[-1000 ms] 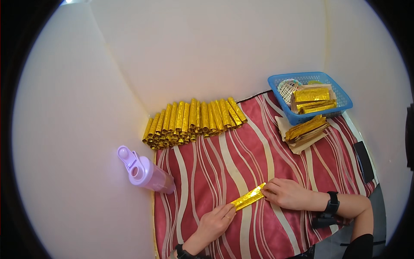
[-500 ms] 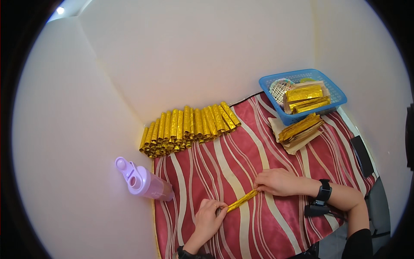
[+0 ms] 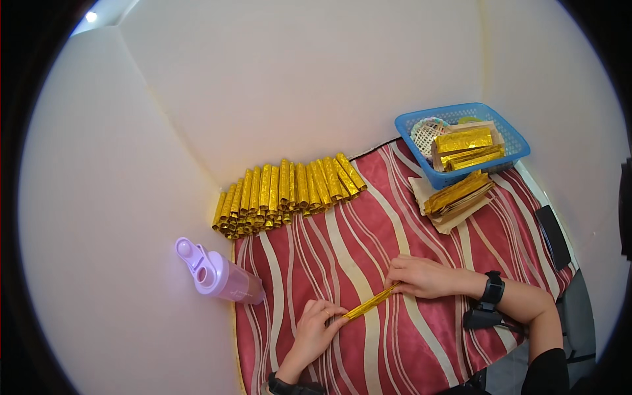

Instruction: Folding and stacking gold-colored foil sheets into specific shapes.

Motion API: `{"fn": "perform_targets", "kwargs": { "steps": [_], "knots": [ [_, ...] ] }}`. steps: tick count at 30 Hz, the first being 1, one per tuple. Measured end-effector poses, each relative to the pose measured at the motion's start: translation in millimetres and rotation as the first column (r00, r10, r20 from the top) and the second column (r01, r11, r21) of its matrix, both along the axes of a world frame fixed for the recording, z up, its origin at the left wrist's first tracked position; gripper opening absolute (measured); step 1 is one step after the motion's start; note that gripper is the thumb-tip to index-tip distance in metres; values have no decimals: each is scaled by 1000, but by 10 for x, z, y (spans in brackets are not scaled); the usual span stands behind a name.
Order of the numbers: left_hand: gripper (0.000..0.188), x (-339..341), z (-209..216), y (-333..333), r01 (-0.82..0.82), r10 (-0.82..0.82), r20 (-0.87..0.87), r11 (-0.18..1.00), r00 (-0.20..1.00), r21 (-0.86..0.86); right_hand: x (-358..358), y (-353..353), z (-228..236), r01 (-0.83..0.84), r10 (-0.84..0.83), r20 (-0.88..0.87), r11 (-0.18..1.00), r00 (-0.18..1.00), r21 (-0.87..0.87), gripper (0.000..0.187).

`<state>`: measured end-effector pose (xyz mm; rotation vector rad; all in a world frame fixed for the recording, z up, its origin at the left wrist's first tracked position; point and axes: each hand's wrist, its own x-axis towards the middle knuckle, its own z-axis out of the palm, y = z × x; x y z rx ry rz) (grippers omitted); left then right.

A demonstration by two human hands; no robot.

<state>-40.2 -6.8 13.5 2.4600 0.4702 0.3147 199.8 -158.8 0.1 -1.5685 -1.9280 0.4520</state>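
Left hand (image 3: 315, 327) and right hand (image 3: 421, 276) each pinch an end of a thin rolled gold foil strip (image 3: 370, 302), grips closed on it. Strip lies on the red-and-white striped cloth (image 3: 368, 230). Row of gold foil rolls (image 3: 289, 192) at far left.

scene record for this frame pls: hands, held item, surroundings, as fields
left hand: pinches near end of thin rolled gold foil strip
right hand: presses strip's far end
surface: red cloth with white wavy stripes
behind: row of rolled gold foil sticks
right: blue plastic basket, flat gold foil sheets beside it
left: lilac plastic bottle, lying down

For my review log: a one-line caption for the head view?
Both hands, left hand and right hand, pinch a gold foil strip on striped cloth.
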Motion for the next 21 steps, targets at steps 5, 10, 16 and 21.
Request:
{"fn": "perform_targets", "kwargs": {
  "steps": [5,10,16,21],
  "knots": [
    [13,52,-8,-45,25,-39,141,995,989,100,45,14,58,8,-55,184,969,981,249,16],
    [12,141,-73,-65,171,-311,119,759,943,629,81,37,-32,-132,-90,541,924,836,358,23],
    [21,284,-19,-46,277,-351,40,797,935,536,30,-56,-92,-136,-104,601,930,793,341,32],
    [34,377,-13,20,351,-394,-25,785,919,510,23,-93,-33,-132,-38,591,961,806,242,38]
  ]
}}
